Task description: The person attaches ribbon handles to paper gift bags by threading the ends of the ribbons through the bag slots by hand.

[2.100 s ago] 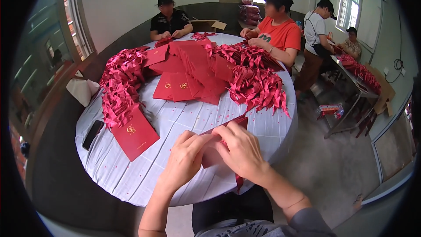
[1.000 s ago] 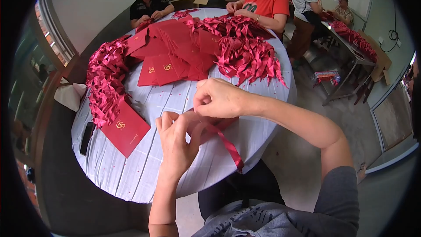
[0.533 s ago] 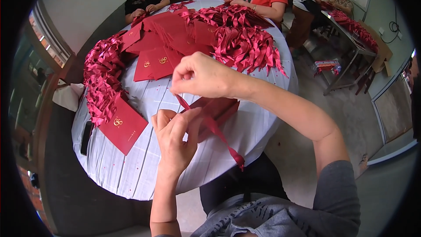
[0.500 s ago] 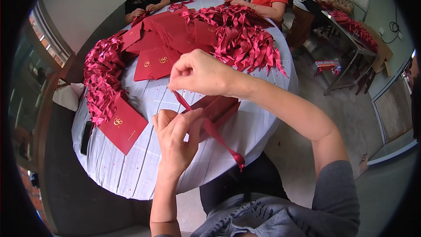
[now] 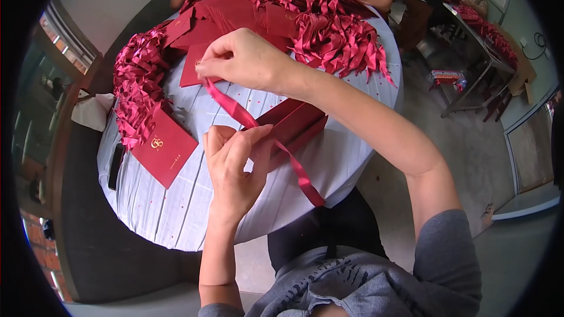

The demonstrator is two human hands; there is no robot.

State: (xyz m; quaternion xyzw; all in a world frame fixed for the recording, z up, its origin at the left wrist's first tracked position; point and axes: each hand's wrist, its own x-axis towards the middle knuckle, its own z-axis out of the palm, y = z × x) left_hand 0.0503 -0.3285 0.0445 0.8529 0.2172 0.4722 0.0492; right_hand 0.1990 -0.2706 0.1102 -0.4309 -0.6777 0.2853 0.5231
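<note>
A dark red paper bag (image 5: 299, 141) lies on its side in front of me, its folded sides slightly apart. A glossy crimson ribbon (image 5: 234, 107) runs through its edge, one tail hanging down toward me. My left hand (image 5: 235, 167) pinches the bag's edge where the ribbon passes; the thumb is partly hidden. Up and to the left, my right hand (image 5: 247, 61) pinches the ribbon's far end between thumb and fingertips, and the stretch between the hands is drawn fairly straight. A flat red bag (image 5: 164, 152) with a gold emblem rests left of my left hand.
Ribboned red bags are heaped at the left (image 5: 138, 82) and at the far right (image 5: 341, 44) of the round white-covered table (image 5: 158, 214). Flat bags (image 5: 229, 14) pile between them. A dark phone-like object (image 5: 116, 167) lies at the left edge. Several people work beyond.
My right hand has moved up and left, drawing out a longer stretch of ribbon. The hanging tail is shorter, and my left hand stays at the bag's edge. The view has tilted slightly downward.
</note>
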